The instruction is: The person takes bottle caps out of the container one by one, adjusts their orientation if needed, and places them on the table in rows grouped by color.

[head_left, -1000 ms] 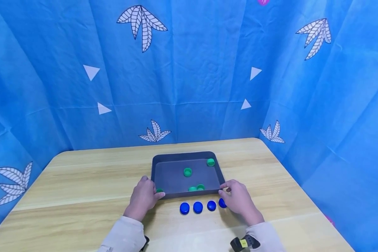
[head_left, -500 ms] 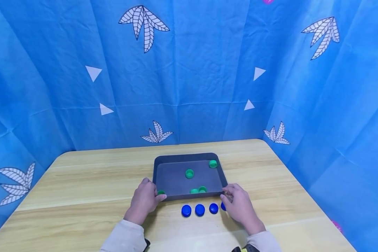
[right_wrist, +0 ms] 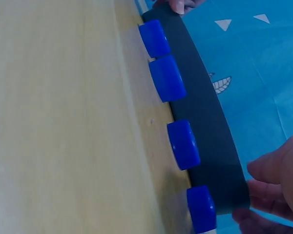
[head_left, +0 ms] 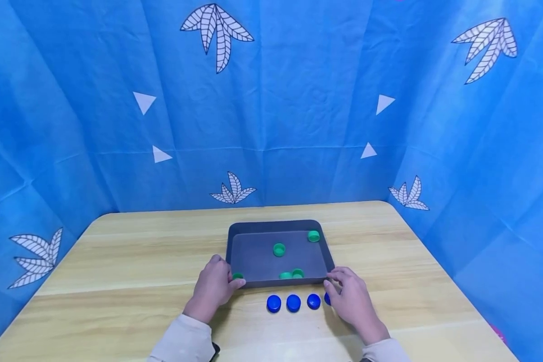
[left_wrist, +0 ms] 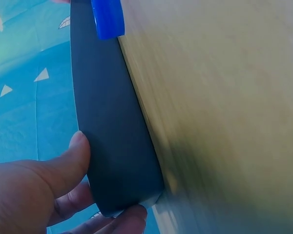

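A dark grey shallow tray (head_left: 258, 256) sits on the table with several green bottle caps inside: one near the middle (head_left: 279, 250), one at the far right corner (head_left: 313, 236), others along the near wall. My left hand (head_left: 214, 284) grips its near left corner, thumb at the rim; the left wrist view shows the fingers (left_wrist: 129, 220) under that corner. At the near right corner, my right hand (head_left: 350, 297) holds the tray between thumb and fingers. Several blue bottle caps (head_left: 293, 303) lie in a row just in front of the tray, the rightmost partly behind my right hand.
The light wooden table (head_left: 140, 261) extends to both sides of the tray. Behind it and to the right hangs a blue cloth (head_left: 289, 100) with white leaf and triangle prints, close to the table's far edge.
The whole scene has shifted slightly right in the head view, as the camera turned. Both hands keep their hold on the tray, and the caps stay in the same arrangement.
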Demonstrator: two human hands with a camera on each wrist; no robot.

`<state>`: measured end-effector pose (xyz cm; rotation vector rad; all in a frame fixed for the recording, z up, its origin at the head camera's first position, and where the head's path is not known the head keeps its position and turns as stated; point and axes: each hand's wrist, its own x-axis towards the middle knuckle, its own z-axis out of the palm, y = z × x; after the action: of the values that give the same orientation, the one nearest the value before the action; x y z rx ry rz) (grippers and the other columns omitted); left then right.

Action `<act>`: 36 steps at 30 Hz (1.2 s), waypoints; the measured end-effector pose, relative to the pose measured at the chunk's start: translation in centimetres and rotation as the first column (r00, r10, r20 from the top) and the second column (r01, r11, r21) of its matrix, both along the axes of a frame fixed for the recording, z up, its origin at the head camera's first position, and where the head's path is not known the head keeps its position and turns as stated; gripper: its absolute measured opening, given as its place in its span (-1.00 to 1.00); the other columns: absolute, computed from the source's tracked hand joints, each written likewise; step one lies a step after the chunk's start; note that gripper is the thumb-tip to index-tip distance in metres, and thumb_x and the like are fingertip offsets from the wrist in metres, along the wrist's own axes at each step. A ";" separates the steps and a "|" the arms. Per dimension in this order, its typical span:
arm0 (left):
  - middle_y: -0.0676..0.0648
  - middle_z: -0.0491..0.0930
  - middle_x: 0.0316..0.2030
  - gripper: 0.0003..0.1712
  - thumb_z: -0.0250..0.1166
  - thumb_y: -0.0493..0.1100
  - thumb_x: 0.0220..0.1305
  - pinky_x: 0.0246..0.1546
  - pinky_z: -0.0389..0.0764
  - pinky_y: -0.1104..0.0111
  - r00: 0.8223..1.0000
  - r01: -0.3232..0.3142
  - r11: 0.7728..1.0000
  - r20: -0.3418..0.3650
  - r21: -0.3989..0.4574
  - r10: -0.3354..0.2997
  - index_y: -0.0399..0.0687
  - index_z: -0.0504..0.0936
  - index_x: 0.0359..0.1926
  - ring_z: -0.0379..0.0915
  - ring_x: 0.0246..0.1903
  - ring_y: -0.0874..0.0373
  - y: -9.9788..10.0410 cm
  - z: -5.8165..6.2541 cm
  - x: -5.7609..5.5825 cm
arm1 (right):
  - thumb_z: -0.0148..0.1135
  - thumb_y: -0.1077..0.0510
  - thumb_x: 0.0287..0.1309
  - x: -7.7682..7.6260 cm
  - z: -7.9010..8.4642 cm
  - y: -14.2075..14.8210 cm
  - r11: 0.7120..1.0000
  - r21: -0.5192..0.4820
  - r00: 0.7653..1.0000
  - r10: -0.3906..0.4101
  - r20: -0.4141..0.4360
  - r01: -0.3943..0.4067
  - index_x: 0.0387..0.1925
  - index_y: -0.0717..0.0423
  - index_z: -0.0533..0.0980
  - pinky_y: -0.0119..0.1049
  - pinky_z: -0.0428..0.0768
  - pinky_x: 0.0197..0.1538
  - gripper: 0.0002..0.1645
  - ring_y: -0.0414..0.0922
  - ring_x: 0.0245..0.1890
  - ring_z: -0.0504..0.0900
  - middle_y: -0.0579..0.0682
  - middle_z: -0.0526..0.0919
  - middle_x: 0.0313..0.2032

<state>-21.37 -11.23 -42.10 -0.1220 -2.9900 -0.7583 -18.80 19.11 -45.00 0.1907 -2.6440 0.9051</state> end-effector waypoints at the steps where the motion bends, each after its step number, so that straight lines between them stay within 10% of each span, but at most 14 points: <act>1: -0.10 0.35 -0.37 -0.52 0.51 -0.04 0.05 -0.42 0.42 0.28 1.000 -0.002 1.000 0.005 0.007 0.002 -0.10 0.40 -0.69 0.33 -0.47 0.08 0.0 0.0 0.0 | 0.39 0.25 0.07 0.0 -0.1 0.0 1.000 0.000 1.000 -0.002 -0.009 0.002 -0.21 0.31 0.65 0.00 0.56 -0.01 -0.76 0.12 -0.07 0.62 0.15 0.62 -0.10; 13: -0.04 0.49 -0.36 -0.78 0.47 -0.12 0.12 -0.26 0.49 0.22 0.991 0.134 0.990 0.004 -0.044 -0.133 -0.03 0.60 -0.53 0.37 -0.34 0.08 -0.1 2.2 -2.5 | 0.39 0.22 0.10 -0.1 -0.3 0.3 1.000 -0.028 1.000 0.003 0.008 -0.003 -0.16 0.30 0.64 0.03 0.53 0.03 -0.72 0.16 -0.01 0.60 0.16 0.62 -0.01; 20: 0.06 0.51 -0.52 -0.83 0.54 -0.14 0.01 -0.39 0.51 0.29 0.944 0.328 0.914 0.125 -0.238 -0.307 -0.04 0.68 -0.49 0.39 -0.50 0.17 0.8 2.7 -4.5 | 0.40 0.24 0.08 -0.3 -0.7 0.4 0.997 -0.072 1.000 0.007 0.006 -0.007 -0.19 0.28 0.65 -0.07 0.60 -0.08 -0.75 0.09 -0.12 0.67 0.15 0.63 -0.02; 28: 0.06 0.42 -0.64 -0.69 0.54 -0.24 -0.03 -0.49 0.48 0.33 0.916 0.401 0.810 0.209 -0.429 -0.343 -0.02 0.52 -0.63 0.35 -0.60 0.20 2.1 2.3 -5.0 | 0.41 0.25 0.07 -0.3 -0.8 0.4 0.997 -0.076 1.000 0.008 -0.005 -0.008 -0.19 0.30 0.65 -0.10 0.61 -0.10 -0.75 0.08 -0.15 0.68 0.16 0.63 -0.04; 36: 0.00 0.44 -0.59 -0.80 0.41 -0.40 0.04 -0.49 0.47 0.31 0.911 0.407 0.801 0.262 -0.438 -0.319 -0.08 0.57 -0.53 0.36 -0.56 0.13 2.7 2.2 -5.5 | 0.41 0.24 0.08 -0.3 -0.8 0.5 0.997 -0.077 1.000 0.007 0.008 -0.007 -0.18 0.30 0.65 -0.08 0.60 -0.08 -0.74 0.08 -0.15 0.68 0.15 0.62 -0.02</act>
<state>-26.88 -8.53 -39.91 -0.7081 -3.2996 0.0040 -19.11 19.61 -45.76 0.1777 -2.6126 1.0096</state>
